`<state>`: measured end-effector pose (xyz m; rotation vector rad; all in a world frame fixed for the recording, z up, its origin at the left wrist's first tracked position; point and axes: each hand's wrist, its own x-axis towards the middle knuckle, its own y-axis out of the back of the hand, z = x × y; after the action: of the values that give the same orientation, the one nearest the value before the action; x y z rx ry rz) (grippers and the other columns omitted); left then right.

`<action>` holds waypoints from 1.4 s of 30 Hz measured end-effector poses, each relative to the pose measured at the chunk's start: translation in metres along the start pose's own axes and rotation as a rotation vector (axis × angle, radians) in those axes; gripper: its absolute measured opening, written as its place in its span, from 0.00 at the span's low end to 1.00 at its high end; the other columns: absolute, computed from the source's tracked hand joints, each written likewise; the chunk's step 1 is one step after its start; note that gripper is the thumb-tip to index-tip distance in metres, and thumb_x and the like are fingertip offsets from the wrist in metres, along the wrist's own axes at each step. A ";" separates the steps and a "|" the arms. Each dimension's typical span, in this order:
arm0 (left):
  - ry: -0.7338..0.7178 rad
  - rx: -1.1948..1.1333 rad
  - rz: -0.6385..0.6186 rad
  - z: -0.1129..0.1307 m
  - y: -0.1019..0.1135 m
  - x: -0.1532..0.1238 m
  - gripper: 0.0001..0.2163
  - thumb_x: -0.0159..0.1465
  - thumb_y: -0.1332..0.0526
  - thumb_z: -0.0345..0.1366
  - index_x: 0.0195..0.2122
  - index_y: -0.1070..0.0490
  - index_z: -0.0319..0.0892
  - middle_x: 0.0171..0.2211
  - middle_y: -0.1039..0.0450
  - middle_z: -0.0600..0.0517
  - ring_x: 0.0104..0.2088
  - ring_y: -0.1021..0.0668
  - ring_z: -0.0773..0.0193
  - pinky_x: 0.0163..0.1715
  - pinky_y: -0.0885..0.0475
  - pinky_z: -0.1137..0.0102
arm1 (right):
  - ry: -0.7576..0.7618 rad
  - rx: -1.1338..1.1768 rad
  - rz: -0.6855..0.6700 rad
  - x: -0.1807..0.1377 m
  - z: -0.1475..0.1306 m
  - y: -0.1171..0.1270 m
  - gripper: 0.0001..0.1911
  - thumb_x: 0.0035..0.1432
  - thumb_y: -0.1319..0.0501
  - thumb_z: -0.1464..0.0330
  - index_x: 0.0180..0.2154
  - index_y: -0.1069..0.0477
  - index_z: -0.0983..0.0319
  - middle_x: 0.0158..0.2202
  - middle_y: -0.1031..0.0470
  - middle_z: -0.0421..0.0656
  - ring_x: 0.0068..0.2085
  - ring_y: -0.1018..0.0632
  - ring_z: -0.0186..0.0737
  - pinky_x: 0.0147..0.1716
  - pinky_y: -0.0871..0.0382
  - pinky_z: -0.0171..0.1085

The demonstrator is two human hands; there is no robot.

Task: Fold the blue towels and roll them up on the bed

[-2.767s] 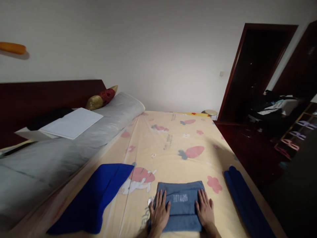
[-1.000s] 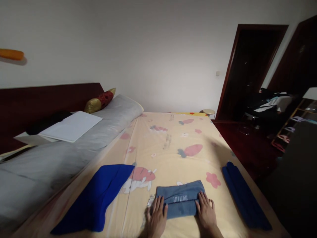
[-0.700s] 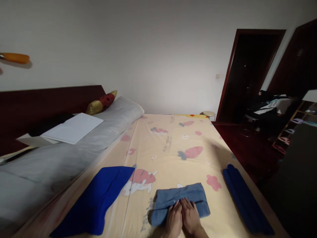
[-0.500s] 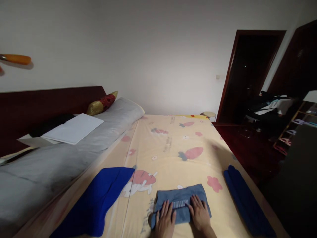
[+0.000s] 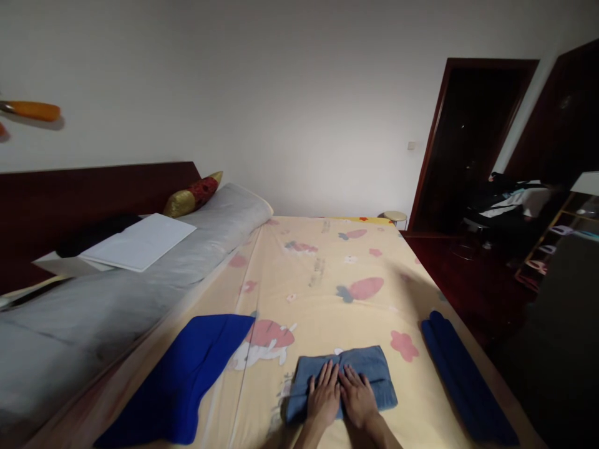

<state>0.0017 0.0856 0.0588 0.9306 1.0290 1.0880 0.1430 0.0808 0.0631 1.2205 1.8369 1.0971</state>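
Note:
A folded grey-blue cloth (image 5: 380,380), perhaps a garment, lies flat at the near part of the bed. My left hand (image 5: 324,394) rests palm down on its middle, fingers stretched out. Close beside it, my right hand (image 5: 358,395) also lies flat on the cloth, fingers extended. The hands cover the white print on the cloth's centre. To the left a bright blue cloth (image 5: 187,374) is spread out on the sheet. Along the right edge of the bed lies a long, folded dark blue cloth (image 5: 463,377). Neither hand touches those two.
The bed wears a yellow sheet (image 5: 322,312) with carrot and rabbit prints. On the left a long grey pillow or bolster (image 5: 196,274) carries a flat white board (image 5: 140,242). A red and gold cushion (image 5: 194,194) leans by the headboard (image 5: 93,187). A round stool (image 5: 395,216) stands beyond the bed.
Both hands have slid inward over the folded cloth, from its two sides to its middle, and now cover the white print. The other cloths have not moved.

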 end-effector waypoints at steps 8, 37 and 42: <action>0.286 0.117 0.172 -0.056 0.016 0.013 0.25 0.65 0.56 0.40 0.65 0.50 0.54 0.69 0.53 0.53 0.67 0.48 0.60 0.62 0.53 0.50 | -0.345 -0.157 0.095 0.001 0.061 0.010 0.31 0.64 0.60 0.57 0.65 0.52 0.63 0.68 0.53 0.43 0.68 0.49 0.43 0.63 0.51 0.53; 0.122 0.071 0.090 -0.024 -0.001 0.007 0.27 0.63 0.57 0.39 0.65 0.51 0.50 0.69 0.55 0.54 0.68 0.48 0.59 0.64 0.53 0.49 | -0.118 -0.055 0.027 0.017 0.018 -0.002 0.30 0.62 0.56 0.60 0.65 0.50 0.57 0.68 0.52 0.43 0.67 0.48 0.44 0.64 0.53 0.53; 0.287 0.168 0.144 -0.059 0.025 0.001 0.26 0.64 0.57 0.41 0.65 0.52 0.52 0.68 0.55 0.55 0.68 0.47 0.58 0.63 0.54 0.46 | -0.326 -0.141 0.117 0.008 0.073 0.019 0.30 0.63 0.58 0.59 0.64 0.50 0.61 0.68 0.52 0.44 0.68 0.49 0.44 0.63 0.51 0.53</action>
<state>-0.0604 0.0970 0.0665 1.0142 1.3202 1.2961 0.2102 0.1123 0.0488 1.3476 1.4357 1.0040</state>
